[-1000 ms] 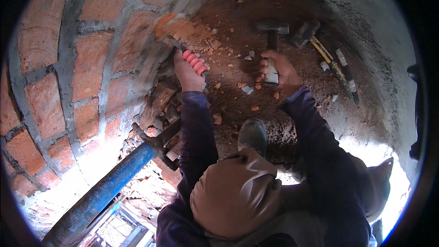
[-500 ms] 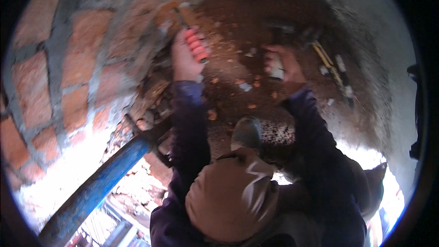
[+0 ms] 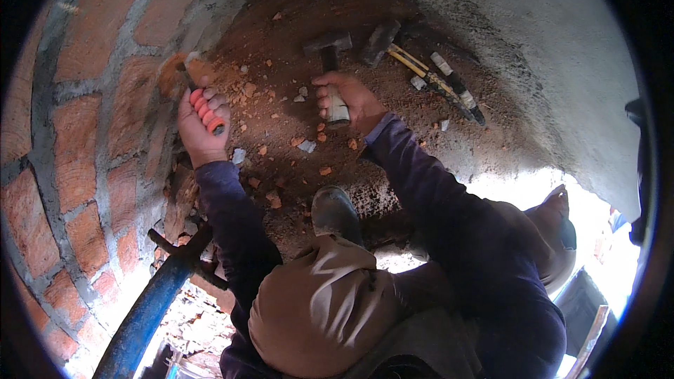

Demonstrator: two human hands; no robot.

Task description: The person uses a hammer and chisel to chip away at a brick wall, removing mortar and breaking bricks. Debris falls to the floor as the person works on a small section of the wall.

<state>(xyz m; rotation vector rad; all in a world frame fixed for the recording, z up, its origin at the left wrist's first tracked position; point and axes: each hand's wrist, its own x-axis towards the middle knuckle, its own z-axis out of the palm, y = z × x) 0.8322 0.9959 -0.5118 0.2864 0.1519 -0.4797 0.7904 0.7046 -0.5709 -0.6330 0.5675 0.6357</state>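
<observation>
My left hand (image 3: 200,130) is closed round a chisel (image 3: 206,109) with a ribbed red-orange grip. The chisel's dark shank slants up to a chipped, orange-dusted patch (image 3: 168,76) low on the brick wall (image 3: 76,130); whether its tip touches cannot be made out. To the right, my right hand (image 3: 358,102) grips a hammer (image 3: 338,107) by its pale handle. Its dark steel head (image 3: 327,43) points away from me, above the dirt floor and apart from the chisel.
A second hammer (image 3: 381,43) with a yellow-and-black handle lies beyond my right hand, beside a white-and-dark rod (image 3: 453,78). Brick chips (image 3: 274,199) litter the dirt. A blue pipe (image 3: 144,316) stands lower left. A plastered wall (image 3: 562,84) curves along the right. My boot (image 3: 335,212) is below.
The view has shifted right and sharpened, so both hands appear further left. Both hands keep hold of the chisel and hammer.
</observation>
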